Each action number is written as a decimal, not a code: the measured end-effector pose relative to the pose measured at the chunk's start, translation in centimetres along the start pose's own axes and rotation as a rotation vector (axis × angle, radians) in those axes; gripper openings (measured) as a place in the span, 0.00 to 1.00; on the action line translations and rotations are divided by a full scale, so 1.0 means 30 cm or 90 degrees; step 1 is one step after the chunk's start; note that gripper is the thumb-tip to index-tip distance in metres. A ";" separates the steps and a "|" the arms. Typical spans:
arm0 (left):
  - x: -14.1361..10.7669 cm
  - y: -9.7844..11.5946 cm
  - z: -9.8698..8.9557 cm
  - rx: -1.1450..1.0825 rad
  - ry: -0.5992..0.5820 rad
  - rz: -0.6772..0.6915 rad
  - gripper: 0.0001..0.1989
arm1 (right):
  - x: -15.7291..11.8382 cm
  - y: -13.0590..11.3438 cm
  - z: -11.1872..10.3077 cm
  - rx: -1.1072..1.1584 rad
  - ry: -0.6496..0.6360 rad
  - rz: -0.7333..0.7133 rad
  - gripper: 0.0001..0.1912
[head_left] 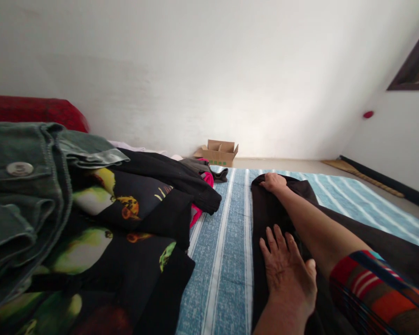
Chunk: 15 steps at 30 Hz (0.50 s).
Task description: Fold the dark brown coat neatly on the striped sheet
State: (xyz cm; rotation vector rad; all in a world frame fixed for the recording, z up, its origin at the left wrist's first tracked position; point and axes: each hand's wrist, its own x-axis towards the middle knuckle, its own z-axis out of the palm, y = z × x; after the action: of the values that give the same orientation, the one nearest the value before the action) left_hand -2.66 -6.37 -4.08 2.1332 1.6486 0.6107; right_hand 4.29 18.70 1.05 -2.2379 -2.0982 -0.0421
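Note:
A dark garment point(261, 204), nearly black, lies spread on the blue striped bed sheet point(235, 242) and runs off to the right; its exact kind is unclear. My left hand point(288, 270) rests flat on it, palm down, fingers apart. Farther away, my right hand point(275, 182) has its fingers curled over the garment's far end, gripping the cloth. My right forearm crosses over the garment and covers part of it.
To the left is a heap of clothes: a green denim garment point(17, 200) with a metal button, a black fruit-print garment point(125, 260) and a black sleeve point(181, 179). Beyond the bed stands an open cardboard box point(218, 151). A red bundle point(35, 111) sits at far left.

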 end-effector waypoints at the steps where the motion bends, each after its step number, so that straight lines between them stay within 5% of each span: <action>1: 0.002 0.000 -0.003 0.007 0.002 -0.001 0.36 | -0.006 -0.005 -0.004 -0.011 0.004 -0.011 0.18; 9: 0.014 0.004 -0.025 0.076 0.007 0.004 0.35 | -0.096 -0.064 -0.072 -0.083 0.086 -0.202 0.16; 15: 0.019 0.003 -0.027 0.113 0.032 0.010 0.34 | -0.138 -0.066 -0.008 -0.090 0.034 -0.303 0.15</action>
State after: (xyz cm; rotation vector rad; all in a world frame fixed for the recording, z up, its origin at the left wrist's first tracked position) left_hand -2.90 -5.80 -3.28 2.2729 1.7740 0.5445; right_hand 2.06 14.69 1.06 -1.7204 -2.6150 -0.2812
